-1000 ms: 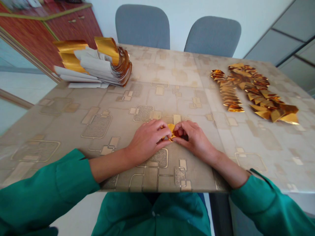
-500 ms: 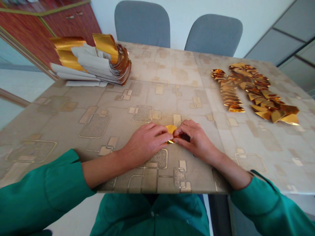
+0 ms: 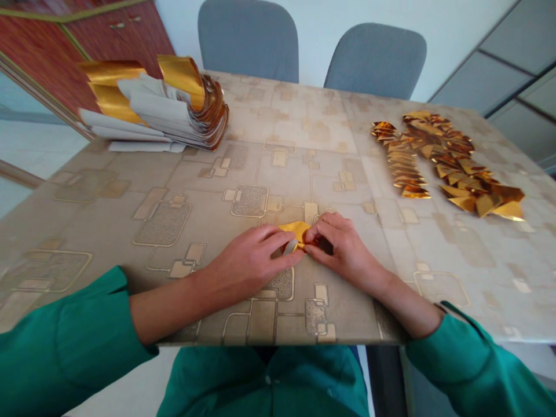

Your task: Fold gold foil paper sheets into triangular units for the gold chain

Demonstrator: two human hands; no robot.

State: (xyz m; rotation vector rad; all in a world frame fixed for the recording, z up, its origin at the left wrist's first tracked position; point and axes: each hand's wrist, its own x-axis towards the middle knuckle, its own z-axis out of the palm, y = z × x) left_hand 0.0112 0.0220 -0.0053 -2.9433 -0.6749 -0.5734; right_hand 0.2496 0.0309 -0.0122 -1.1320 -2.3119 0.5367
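A small piece of gold foil paper, partly folded with a pale inner side showing, is between my hands near the front of the table. My left hand grips its left part between thumb and fingers. On the right, my right hand pinches the paper's right end. My fingers hide much of the folded shape.
A tall stack of gold and grey paper sheets stands at the back left of the patterned table. Rows of folded gold paper pieces lie at the right. Two grey chairs stand behind the table.
My left hand has shifted slightly left, its thumb and fingers spread further apart. More of the gold paper and its pale side now shows. My right hand has barely moved.
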